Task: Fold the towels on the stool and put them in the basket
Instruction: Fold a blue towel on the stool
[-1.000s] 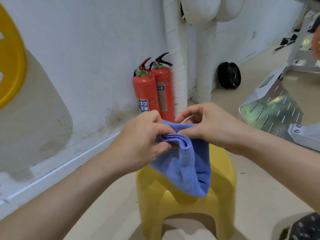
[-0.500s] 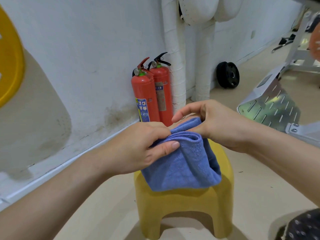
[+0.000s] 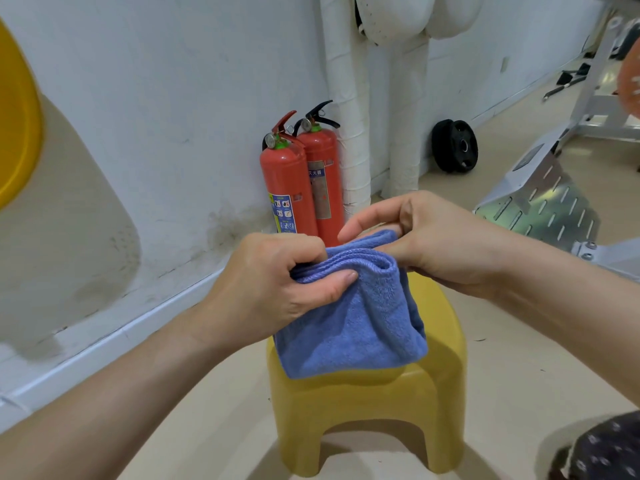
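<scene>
A blue towel (image 3: 356, 323) hangs folded over above the yellow plastic stool (image 3: 363, 410), its lower edge draping across the stool's seat. My left hand (image 3: 277, 289) pinches the towel's bunched top edge at the left, thumb on the front. My right hand (image 3: 433, 240) holds the same top edge from the right and behind, index finger stretched out. No other towel shows on the stool. No basket is in view.
Two red fire extinguishers (image 3: 298, 188) stand against the white wall behind the stool, beside white wrapped pipes (image 3: 349, 109). A black weight plate (image 3: 455, 147) leans on the wall. A metal perforated machine plate (image 3: 540, 206) sits at right. A yellow round object (image 3: 17, 109) hangs at left.
The towel went from hanging long in front of the stool to folded shorter, its lower edge now resting over the seat. Both hands moved slightly apart along the top edge.
</scene>
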A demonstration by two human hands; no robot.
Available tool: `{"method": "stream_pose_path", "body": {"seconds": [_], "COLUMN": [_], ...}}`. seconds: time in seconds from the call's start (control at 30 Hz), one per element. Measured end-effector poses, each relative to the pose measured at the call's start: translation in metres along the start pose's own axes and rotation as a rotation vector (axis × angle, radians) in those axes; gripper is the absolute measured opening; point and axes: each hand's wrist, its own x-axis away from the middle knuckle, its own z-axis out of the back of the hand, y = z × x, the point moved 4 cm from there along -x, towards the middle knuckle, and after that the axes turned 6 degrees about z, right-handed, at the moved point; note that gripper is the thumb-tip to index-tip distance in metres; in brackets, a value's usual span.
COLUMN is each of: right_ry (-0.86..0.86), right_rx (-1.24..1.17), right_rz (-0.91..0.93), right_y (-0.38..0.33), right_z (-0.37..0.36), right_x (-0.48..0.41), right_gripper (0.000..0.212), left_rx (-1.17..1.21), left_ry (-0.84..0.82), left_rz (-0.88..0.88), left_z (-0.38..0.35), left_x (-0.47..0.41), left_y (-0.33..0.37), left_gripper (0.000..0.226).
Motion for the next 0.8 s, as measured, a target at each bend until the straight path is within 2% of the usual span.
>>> {"method": "stream_pose_path", "body": {"seconds": [0.17, 0.2, 0.27, 0.33, 0.4, 0.5, 0.53, 0.6, 0.7, 0.73, 0.8], "right_ry": [-0.034, -0.056, -0.128, -0.122, 0.013, 0.136, 0.139, 0.065, -0.208, -0.249, -0.207], "right_rx": [-0.012, -0.058, -0.077, 0.053, 0.203, 0.295, 0.271, 0.147, 0.069, 0.065, 0.026], "right_rz": [-0.025, -0.038, -0.042, 0.013, 0.081, 0.159, 0.163, 0.097, -0.116, -0.186, -0.303], "right_y": [-0.002, -0.002, -0.004, -0.004, 0.0, 0.005, 0.009, 0.021, 0.047, 0.056, 0.076], "right_z": [0.002, 0.002, 0.001, -0.002, -0.002, -0.005, -0.004, -0.002, -0.004, -0.001, 0.009], "right_x": [0.0, 0.001, 0.004, 0.004, 0.0, -0.004, -0.005, -0.004, 0.007, 0.01, 0.01], "right_gripper": [0.016, 0.019, 0.04, 0.048, 0.038, 0.03, 0.03, 0.032, 0.032, 0.029, 0.024], "left_rx": [0.132, 0.148, 0.19, 0.251, 0.269, 0.169, 0.147, 0.176, 0.377, 0.416, 0.431], "left_ry": [0.025, 0.039, 0.072, 0.073, -0.033, -0.404, -0.472, -0.445, -0.354, -0.343, -0.315], "left_rz": [0.089, 0.112, 0.174, 0.246, 0.3, 0.322, 0.326, 0.354, 0.547, 0.607, 0.706], "left_z": [0.0, 0.001, 0.001, 0.001, -0.003, -0.011, -0.014, -0.014, -0.019, -0.022, -0.036], "left_x": [0.002, 0.001, 0.001, 0.0, -0.003, -0.005, -0.003, 0.0, 0.007, 0.01, 0.017], "left_y": [-0.005, -0.006, -0.01, -0.012, -0.015, -0.015, -0.015, -0.014, -0.028, -0.035, -0.054], "left_gripper": [0.042, 0.041, 0.04, 0.039, 0.031, 0.038, 0.043, 0.045, 0.041, 0.039, 0.03]}}
